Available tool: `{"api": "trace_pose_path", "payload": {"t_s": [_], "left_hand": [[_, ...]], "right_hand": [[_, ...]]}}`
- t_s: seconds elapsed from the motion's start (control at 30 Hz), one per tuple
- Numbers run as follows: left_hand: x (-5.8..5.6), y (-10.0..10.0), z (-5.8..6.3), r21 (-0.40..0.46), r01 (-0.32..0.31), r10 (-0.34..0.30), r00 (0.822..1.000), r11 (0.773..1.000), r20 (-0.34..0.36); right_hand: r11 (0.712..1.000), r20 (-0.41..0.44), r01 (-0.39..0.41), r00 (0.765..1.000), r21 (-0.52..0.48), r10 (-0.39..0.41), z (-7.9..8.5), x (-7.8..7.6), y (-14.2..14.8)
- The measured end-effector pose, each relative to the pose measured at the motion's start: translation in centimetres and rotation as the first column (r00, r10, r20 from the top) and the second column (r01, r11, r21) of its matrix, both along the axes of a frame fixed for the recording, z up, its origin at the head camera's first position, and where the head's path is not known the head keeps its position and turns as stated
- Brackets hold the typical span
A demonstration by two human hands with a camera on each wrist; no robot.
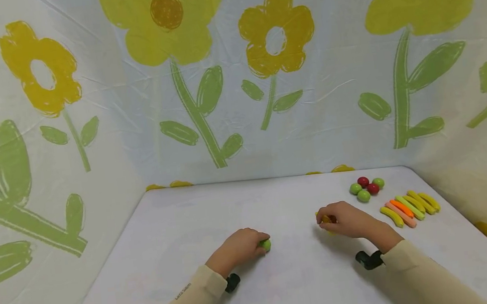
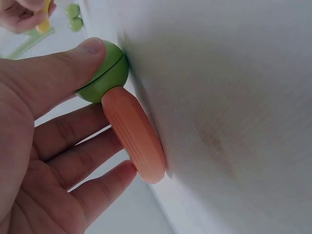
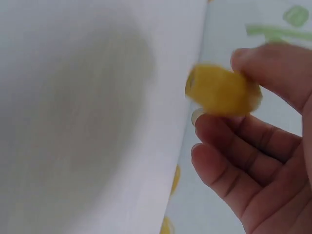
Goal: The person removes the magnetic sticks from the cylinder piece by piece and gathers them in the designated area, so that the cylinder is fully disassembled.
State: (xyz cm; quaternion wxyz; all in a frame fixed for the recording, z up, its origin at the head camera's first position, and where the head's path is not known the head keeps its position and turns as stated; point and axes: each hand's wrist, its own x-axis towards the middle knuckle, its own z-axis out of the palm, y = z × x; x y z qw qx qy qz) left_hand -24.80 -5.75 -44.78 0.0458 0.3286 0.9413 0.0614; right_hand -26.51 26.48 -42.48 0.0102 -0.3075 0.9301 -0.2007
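Observation:
My left hand [image 1: 241, 245] is low over the middle of the white table, pinching a small green ball [image 2: 109, 73] with a dark seam line. Against that ball lies a ridged, curved orange piece [image 2: 135, 136], with fingertips of the same hand beside and touching it; the head view hides this piece behind the hand. Further right, my right hand [image 1: 346, 219] pinches a short yellow piece [image 3: 219, 90] between thumb and fingers, held off the table. It is blurred in the right wrist view, so its exact kind does not show.
At the table's back right sit several green balls [image 1: 363, 196] and red balls [image 1: 373, 189]. In front of them lies a row of curved yellow pieces [image 1: 429, 202], with orange, pink and light-green sticks [image 1: 414, 206]. A flower-printed curtain [image 1: 284, 117] surrounds the table's back and sides.

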Motion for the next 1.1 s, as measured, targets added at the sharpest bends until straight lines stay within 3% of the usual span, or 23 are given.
{"api": "trace_pose_path", "payload": {"t_s": [0.17, 0.27, 0.43, 0.67, 0.93, 1.1], "left_hand": [[0.0, -0.1, -0.1, 0.002, 0.004, -0.004, 1.0, 1.0, 0.0], [0.0, -0.1, -0.1, 0.005, 0.005, -0.005, 1.0, 1.0, 0.0], [0.0, -0.1, -0.1, 0.014, 0.005, -0.005, 1.0, 1.0, 0.001], [0.1, -0.1, 0.0, 0.021, 0.013, -0.013, 1.0, 1.0, -0.002], [0.0, -0.1, 0.0, 0.014, -0.002, 0.002, 1.0, 1.0, 0.007], [0.0, -0.1, 0.0, 0.016, -0.004, 0.004, 1.0, 1.0, 0.008]], "right_hand": [[0.992, 0.082, 0.121, 0.989, 0.017, -0.122, 0.6, 0.2, 2.7], [0.974, 0.135, 0.225, 0.965, 0.029, -0.227, 0.8, 0.1, 4.2], [0.934, 0.121, 0.35, 0.927, 0.07, -0.356, 0.7, -0.1, 6.5], [0.894, 0.077, 0.414, 0.899, 0.171, -0.431, 0.1, -0.3, 8.3], [0.834, 0.114, 0.505, 0.836, 0.224, -0.537, -0.6, -0.6, 9.3], [0.829, 0.123, 0.503, 0.832, 0.246, -0.542, -0.8, -0.7, 9.4]]}}
